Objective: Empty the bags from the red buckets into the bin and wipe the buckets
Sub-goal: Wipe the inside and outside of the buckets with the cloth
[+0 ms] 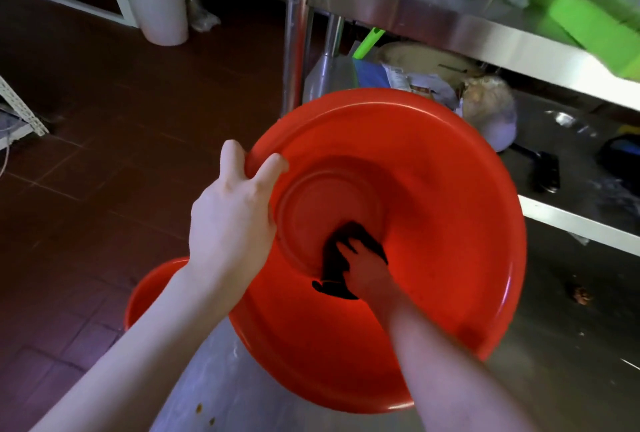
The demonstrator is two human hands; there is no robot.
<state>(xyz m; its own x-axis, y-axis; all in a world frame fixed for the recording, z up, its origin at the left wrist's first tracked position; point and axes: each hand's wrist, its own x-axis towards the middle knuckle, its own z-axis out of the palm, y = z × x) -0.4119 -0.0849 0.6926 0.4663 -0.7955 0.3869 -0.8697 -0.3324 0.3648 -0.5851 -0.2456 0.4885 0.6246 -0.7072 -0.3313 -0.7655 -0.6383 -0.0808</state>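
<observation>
The red bucket (433,224) is held tilted above the edge of the steel desk (554,345), its mouth turned up and back toward the person, so its long axis runs from that open mouth down and away to the base. The left hand (228,220) has its grip clamped on the near-left rim, fingers hooked over the lip. The right hand (367,272) is deep inside — its grip is closed on a dark cloth (337,269), pressed against the lower wall just beside the base ring.

A second red bucket (152,293) shows partly below the left forearm, beside the desk.

The likely trouble: only one hand carries the bucket, at a single spot on the rim, so a hard push from the cloth could twist it out of that hold — it might then drop toward the tiled floor (104,154) or knock the bucket beneath. The far wall seems harder to reach without turning it.
</observation>
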